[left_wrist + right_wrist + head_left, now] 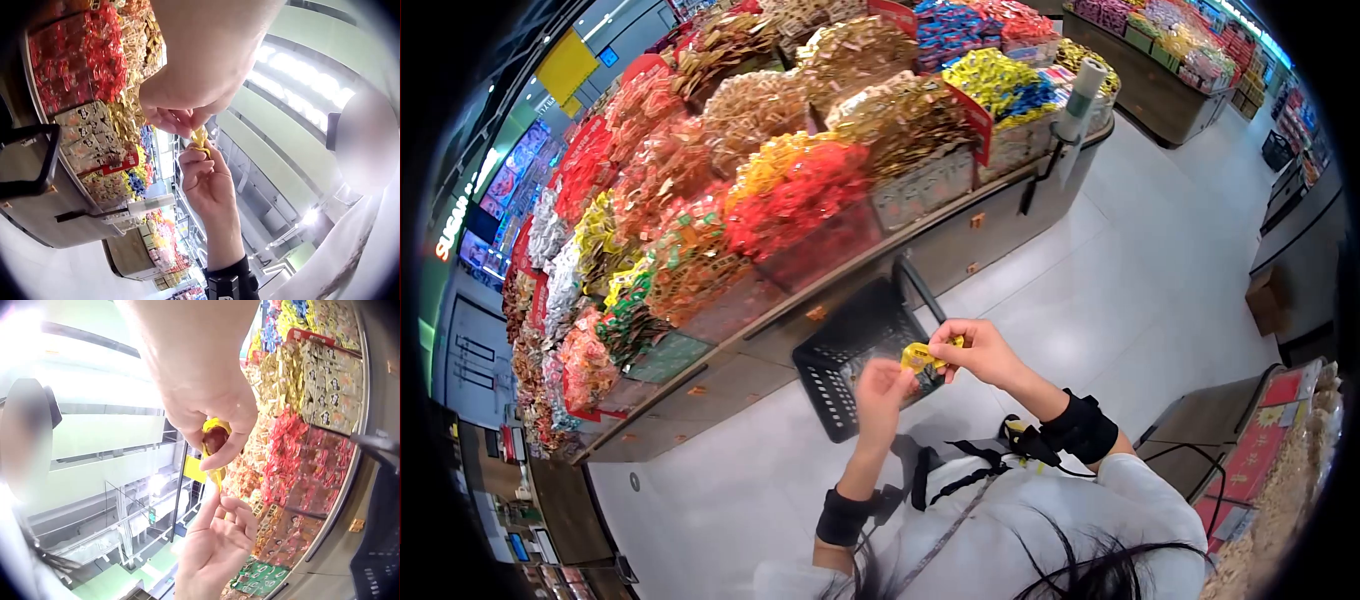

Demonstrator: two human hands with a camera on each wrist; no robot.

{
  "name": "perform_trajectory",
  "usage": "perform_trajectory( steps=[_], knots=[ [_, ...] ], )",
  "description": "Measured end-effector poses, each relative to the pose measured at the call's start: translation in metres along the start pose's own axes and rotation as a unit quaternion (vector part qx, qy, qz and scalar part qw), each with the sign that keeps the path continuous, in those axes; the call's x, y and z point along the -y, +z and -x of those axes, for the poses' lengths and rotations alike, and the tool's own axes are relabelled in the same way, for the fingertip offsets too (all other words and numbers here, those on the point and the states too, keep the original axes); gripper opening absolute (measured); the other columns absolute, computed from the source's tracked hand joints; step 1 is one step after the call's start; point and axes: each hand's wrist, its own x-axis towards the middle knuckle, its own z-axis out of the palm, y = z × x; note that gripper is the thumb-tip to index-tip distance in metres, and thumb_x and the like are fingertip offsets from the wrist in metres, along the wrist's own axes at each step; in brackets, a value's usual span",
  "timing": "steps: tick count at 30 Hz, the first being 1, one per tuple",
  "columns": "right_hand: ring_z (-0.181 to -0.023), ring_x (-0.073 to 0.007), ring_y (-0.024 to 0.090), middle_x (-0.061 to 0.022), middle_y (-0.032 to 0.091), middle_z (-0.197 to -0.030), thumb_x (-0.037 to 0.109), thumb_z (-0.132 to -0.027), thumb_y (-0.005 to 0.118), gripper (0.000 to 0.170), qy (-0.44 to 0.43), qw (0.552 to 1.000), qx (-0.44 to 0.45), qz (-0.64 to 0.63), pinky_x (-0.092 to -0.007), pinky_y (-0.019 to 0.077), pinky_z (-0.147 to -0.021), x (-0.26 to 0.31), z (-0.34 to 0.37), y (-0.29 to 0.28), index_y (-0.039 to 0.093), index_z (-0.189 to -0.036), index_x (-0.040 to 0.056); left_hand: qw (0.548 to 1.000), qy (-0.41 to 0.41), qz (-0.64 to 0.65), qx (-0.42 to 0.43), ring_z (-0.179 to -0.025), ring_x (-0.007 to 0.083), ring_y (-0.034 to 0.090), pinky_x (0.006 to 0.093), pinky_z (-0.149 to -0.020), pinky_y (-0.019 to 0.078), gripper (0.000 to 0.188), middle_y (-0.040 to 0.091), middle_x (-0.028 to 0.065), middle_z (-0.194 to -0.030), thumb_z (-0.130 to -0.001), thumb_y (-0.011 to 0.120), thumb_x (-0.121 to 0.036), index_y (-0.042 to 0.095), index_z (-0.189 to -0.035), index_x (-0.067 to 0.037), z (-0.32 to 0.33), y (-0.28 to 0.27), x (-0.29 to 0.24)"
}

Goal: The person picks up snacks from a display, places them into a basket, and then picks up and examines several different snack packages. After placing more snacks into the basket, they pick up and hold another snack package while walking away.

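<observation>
Both hands hold a small candy in a yellow wrapper in front of the body. My right hand grips one end between curled fingers and thumb. In the right wrist view, a dark reddish-brown piece shows inside the yellow foil, framed by that hand's fingers. My left hand pinches the twisted other end of the wrapper with thumb and fingertip. The left wrist view shows the yellow wrapper stretched between the two hands. Below them in the head view is a black shopping basket with a raised handle.
A large tiered candy display runs along the far side, heaped with red, gold and yellow packets. A white roll stands on a holder at its corner. Another display stands at the lower right. Pale tiled floor lies between.
</observation>
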Motion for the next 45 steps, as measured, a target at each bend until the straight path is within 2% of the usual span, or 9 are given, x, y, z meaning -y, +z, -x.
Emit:
perform_trajectory(
  steps=[4,9,16,25,28,34,40,41,45],
  knots=[
    [-0.059,-0.0102,0.057,-0.0052,0.058,-0.071,0.010,-0.082,0.058,0.011,-0.005,0.999,-0.031,-0.009,-0.0226,0.0489,-0.050,0.011,0.046,-0.073,0.057,-0.084,-0.0012,0.999,-0.014,-0.009,0.032,-0.069,0.0102,0.057,0.0204,-0.063,0.0440,0.012,0.058,0.0045,-0.074,-0.080,0.059,-0.002,0.048,-0.086,-0.003,0.001,0.077,0.027],
    [-0.059,-0.0106,0.057,-0.0061,0.058,-0.071,0.009,-0.082,0.057,0.010,0.000,0.997,-0.076,-0.032,-0.0227,0.0491,-0.050,0.030,0.095,-0.149,0.057,-0.084,-0.0012,0.993,-0.050,0.042,0.103,-0.084,0.0128,0.056,0.0241,-0.073,0.0451,0.015,0.056,0.0081,-0.093,-0.080,0.058,-0.001,0.048,-0.091,0.000,-0.005,0.160,0.051],
    [-0.059,-0.0110,0.057,-0.0069,0.058,-0.070,0.008,-0.082,0.057,0.010,-0.010,0.990,-0.136,-0.031,-0.0229,0.0494,-0.051,0.040,0.135,-0.234,0.057,-0.083,-0.0021,0.958,-0.094,0.031,0.269,-0.093,0.0131,0.055,0.0261,-0.082,0.0440,0.027,0.057,0.0073,-0.097,-0.079,0.059,0.000,0.048,-0.104,0.002,-0.044,0.259,0.065],
    [-0.080,-0.0150,0.058,-0.0085,0.057,-0.091,0.010,-0.084,0.053,0.019,-0.009,0.962,-0.257,-0.086,-0.0262,0.0507,-0.068,0.056,0.121,-0.357,0.054,-0.099,-0.0024,0.952,-0.132,0.008,0.275,-0.084,0.0148,0.059,0.0268,-0.076,0.0476,0.025,0.060,0.0092,-0.094,-0.081,0.060,-0.004,0.050,-0.103,0.002,-0.147,0.349,0.109],
    [-0.092,-0.0184,0.056,-0.0107,0.054,-0.099,0.005,-0.082,0.053,0.030,-0.017,0.963,-0.234,-0.136,-0.0307,0.0484,-0.080,0.070,0.108,-0.414,0.049,-0.110,-0.0032,0.961,-0.115,0.034,0.251,-0.083,0.0154,0.059,0.0272,-0.075,0.0482,0.025,0.060,0.0092,-0.094,-0.081,0.059,-0.006,0.051,-0.103,0.002,-0.204,0.380,0.126],
    [-0.098,-0.0204,0.054,-0.0127,0.054,-0.106,0.003,-0.082,0.052,0.034,-0.035,0.956,-0.271,-0.111,-0.0319,0.0467,-0.084,0.124,0.071,-0.504,0.046,-0.115,-0.0045,0.963,-0.112,0.025,0.242,-0.083,0.0147,0.059,0.0269,-0.074,0.0487,0.024,0.060,0.0085,-0.095,-0.080,0.060,-0.006,0.053,-0.102,0.001,-0.301,0.452,0.128],
    [-0.085,-0.0192,0.060,-0.0136,0.057,-0.102,0.007,-0.085,0.050,0.027,-0.043,0.935,-0.334,-0.113,-0.0261,0.0504,-0.067,0.158,0.048,-0.572,0.049,-0.111,-0.0019,0.952,-0.157,0.077,0.250,-0.082,0.0122,0.058,0.0258,-0.074,0.0476,0.028,0.060,0.0067,-0.094,-0.081,0.061,-0.011,0.052,-0.105,0.000,-0.369,0.520,0.133],
    [-0.077,-0.0172,0.060,-0.0133,0.058,-0.098,0.008,-0.086,0.049,0.025,-0.046,0.929,-0.354,-0.095,-0.0221,0.0478,-0.054,0.161,0.044,-0.584,0.050,-0.109,-0.0011,0.949,-0.164,0.090,0.253,-0.081,0.0122,0.058,0.0256,-0.074,0.0475,0.029,0.060,0.0064,-0.095,-0.081,0.061,-0.012,0.052,-0.106,-0.001,-0.377,0.529,0.137],
    [-0.068,-0.0151,0.059,-0.0121,0.059,-0.094,0.009,-0.085,0.051,0.025,-0.042,0.931,-0.347,-0.104,-0.0204,0.0429,-0.046,0.168,0.033,-0.652,0.051,-0.108,-0.0014,0.943,-0.186,0.075,0.265,-0.081,0.0131,0.058,0.0254,-0.074,0.0474,0.032,0.060,0.0070,-0.097,-0.082,0.060,-0.013,0.051,-0.110,-0.001,-0.407,0.576,0.149]
  ],
)
